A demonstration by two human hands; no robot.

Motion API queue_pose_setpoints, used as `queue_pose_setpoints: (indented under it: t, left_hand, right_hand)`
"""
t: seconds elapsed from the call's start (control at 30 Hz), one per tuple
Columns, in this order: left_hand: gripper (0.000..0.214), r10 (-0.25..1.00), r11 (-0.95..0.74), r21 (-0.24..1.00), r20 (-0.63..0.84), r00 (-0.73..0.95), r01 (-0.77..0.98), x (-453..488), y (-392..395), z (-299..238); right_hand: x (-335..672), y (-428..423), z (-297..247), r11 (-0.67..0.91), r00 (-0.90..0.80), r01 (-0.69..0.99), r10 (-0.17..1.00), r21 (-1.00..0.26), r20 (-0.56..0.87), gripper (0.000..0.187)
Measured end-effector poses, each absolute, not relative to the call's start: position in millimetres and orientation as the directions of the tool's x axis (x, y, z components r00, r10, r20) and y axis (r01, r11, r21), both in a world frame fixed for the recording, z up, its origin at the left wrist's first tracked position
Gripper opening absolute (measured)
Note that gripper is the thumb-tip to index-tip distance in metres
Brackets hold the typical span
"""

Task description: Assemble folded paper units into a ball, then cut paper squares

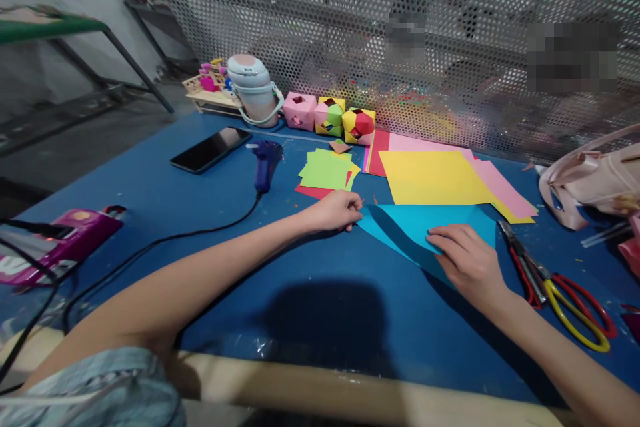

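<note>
A sheet of bright blue paper (400,223) lies on the blue table, with a slanting front edge that looks folded over. My left hand (340,210) pinches its left corner between thumb and fingers. Over the right part of the sheet is my right hand (467,260), its fingers bent and close together on the paper near the front edge; the thumb is partly hidden. Behind the paper is a yellow sheet (435,177). Small green paper squares (326,170) are piled beyond my left hand. Scissors (575,307) with red and yellow handles lie right of my right hand, beside a box cutter (525,267).
A blue glue gun (267,163) trails its cable to a purple power strip (75,240). Further back are a phone (211,149), a lidded cup (254,93) and folded paper cubes (330,117). A pink bag (590,177) sits at right, before a perforated metal panel (325,13).
</note>
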State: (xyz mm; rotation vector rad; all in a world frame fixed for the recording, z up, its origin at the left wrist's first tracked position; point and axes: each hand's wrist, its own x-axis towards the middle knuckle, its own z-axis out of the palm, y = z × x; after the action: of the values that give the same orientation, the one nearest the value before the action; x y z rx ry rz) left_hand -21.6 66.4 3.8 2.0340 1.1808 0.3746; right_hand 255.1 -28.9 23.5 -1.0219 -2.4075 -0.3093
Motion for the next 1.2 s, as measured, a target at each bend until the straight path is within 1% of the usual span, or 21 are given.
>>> queue_pose_setpoints:
  t: [0.1,0.2,0.3,0.43,0.6,0.73,0.93,1.03,1.2]
  left_hand:
    - [0.006,0.833,-0.358,0.701,-0.058,0.55,0.617,-23.0,68.3,6.0]
    - [0.009,0.811,-0.438,0.667,0.005,0.585,0.602,-25.9,71.5,8.1]
    - [0.012,0.754,-0.519,0.644,0.035,0.656,0.562,-31.0,75.3,9.3]
    - [0.018,0.659,-0.595,0.635,0.034,0.752,0.493,-40.0,80.9,9.4]
    - [0.014,0.588,-0.572,0.714,0.014,0.808,0.404,-47.3,87.4,7.4]
    - [0.015,0.57,-0.541,0.75,-0.004,0.821,0.379,-49.7,91.3,5.4]
    - [0.016,0.547,-0.559,0.738,-0.014,0.837,0.378,-52.3,95.0,3.2]
    - [0.017,0.53,-0.578,0.724,-0.018,0.848,0.377,-53.1,96.1,2.4]
    - [0.019,0.532,-0.578,0.7,-0.067,0.844,0.42,-53.8,95.1,4.3]
  right_hand:
    - [260.2,-23.7,12.9,0.717,-0.61,0.697,0.61,-0.023,0.505,0.024]
    - [268.8,-24.2,-0.6,0.725,-0.641,0.688,0.614,-0.008,0.46,0.024]
    - [275.5,-28.8,-7.2,0.724,-0.66,0.689,0.62,0.015,0.424,0.023]
    - [278.5,-34.1,-8.3,0.742,-0.693,0.669,0.605,0.038,0.392,0.022]
    - [278.8,-37.0,-9.5,0.745,-0.671,0.667,0.609,-0.014,0.423,0.018]
    - [280.9,-40.1,-7.9,0.751,-0.679,0.658,0.619,-0.047,0.394,0.019]
    - [283.6,-42.7,-3.9,0.757,-0.704,0.653,0.619,-0.025,0.349,0.021]
    - [284.8,-43.1,-2.0,0.757,-0.719,0.653,0.617,0.008,0.32,0.023]
    - [286.7,-44.3,0.0,0.754,-0.735,0.655,0.624,0.044,0.266,0.024]
